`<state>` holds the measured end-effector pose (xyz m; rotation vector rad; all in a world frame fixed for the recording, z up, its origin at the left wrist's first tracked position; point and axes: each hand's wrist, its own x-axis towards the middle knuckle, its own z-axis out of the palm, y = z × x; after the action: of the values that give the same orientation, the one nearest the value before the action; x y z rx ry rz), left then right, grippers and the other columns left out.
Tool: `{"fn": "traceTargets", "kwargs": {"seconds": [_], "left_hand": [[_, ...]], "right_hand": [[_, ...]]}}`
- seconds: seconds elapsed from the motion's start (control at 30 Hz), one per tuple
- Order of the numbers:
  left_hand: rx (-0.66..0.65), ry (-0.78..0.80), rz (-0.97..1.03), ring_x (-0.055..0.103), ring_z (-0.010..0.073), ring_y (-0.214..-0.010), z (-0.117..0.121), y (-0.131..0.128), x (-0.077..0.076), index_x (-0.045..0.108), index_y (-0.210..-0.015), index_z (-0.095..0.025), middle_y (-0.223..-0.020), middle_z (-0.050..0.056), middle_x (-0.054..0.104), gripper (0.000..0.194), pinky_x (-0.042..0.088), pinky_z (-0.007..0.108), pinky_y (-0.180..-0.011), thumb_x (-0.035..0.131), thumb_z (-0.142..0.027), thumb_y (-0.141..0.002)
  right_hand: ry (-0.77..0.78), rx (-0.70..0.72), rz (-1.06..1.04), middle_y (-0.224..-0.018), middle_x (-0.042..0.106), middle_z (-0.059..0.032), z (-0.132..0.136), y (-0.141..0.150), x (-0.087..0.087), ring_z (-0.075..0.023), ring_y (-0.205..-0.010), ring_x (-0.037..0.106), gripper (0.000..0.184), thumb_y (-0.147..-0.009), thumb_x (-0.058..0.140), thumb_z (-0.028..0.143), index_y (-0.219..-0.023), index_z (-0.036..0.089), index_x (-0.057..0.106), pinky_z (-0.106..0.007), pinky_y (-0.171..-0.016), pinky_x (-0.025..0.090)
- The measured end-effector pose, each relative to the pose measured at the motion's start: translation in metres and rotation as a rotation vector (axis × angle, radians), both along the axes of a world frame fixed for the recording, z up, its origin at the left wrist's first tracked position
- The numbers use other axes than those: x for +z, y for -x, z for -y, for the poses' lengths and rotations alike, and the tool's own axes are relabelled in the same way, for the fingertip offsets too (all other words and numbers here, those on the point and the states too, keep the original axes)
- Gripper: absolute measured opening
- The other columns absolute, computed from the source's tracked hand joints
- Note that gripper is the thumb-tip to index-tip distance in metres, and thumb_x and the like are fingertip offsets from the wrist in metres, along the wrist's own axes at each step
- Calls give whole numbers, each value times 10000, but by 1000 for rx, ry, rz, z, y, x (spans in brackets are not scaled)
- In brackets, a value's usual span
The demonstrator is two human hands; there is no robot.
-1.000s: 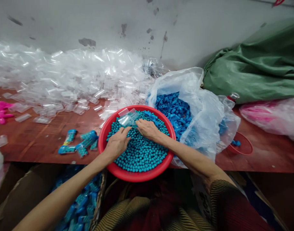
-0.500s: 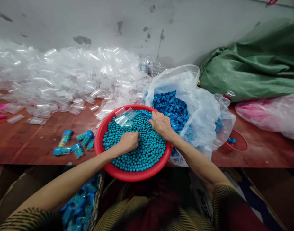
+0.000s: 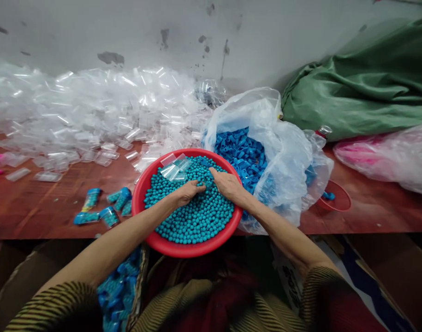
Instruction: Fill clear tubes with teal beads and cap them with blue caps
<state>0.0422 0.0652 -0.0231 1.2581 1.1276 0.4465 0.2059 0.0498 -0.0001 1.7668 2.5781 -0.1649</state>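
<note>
1. The red table (image 3: 370, 214) ran across the whole view.
2. The heap of clear plastic pieces (image 3: 110, 106) spread over its far left part.
3. The white plastic bag (image 3: 290, 152) gaped toward the person, with blue plastic parts (image 3: 241, 152) inside.
4. The red basin (image 3: 193, 250) sat at the near edge, just beside the bag.
5. The right hand (image 3: 228, 184) reached over the basin, thumb out, its other fingers mostly hidden.
6. The left hand (image 3: 188, 191) had slid toward it, thumb and fingers now extended rather than balled. Whether either gripped anything, I could not fairly tell.
7. The filled tubes (image 3: 122, 198) lay left of the basin.
8. The loose clear pieces (image 3: 175, 167) rested in the basin's far left; a second earlier both hands were at them, so the handling had apparently shifted away.
9. The teal beads (image 3: 193, 226) filled the basin, under and around the hands.
</note>
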Motion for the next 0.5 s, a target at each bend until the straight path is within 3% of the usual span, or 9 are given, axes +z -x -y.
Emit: {"fn": "traceTargets", "kwargs": {"seconds": [0.17, 0.37, 0.5], "left_hand": [[68, 121, 155, 520, 112, -633, 4, 12, -1, 637, -771, -133, -668, -4, 605, 239, 399, 256, -648, 710, -306, -622], [85, 193, 241, 526, 119, -623, 5, 17, -3, 634, -670, -122, -632, 5, 614, 229, 385, 261, -662, 748, -300, -582], [91, 207, 269, 536, 124, -626, 8, 21, 1, 627, -671, -123, -629, 14, 619, 240, 388, 261, -674, 752, -311, -590]], "right_hand": [[118, 59, -165, -957, 672, -122, 4, 1, -7, -209, -888, 621, 317, -925, 317, 183, -1100, 126, 574, -282, -750, 438], [153, 47, -562, -1135, 663, -71, 1, 4, -9, -174, -1062, 601, 326, -865, 433, 124, -1112, 169, 641, -275, -925, 422], [240, 25, -727, -981, 717, -46, 5, 5, -10, -166, -873, 664, 320, -856, 466, 151, -1110, 179, 657, -292, -851, 477]]}}
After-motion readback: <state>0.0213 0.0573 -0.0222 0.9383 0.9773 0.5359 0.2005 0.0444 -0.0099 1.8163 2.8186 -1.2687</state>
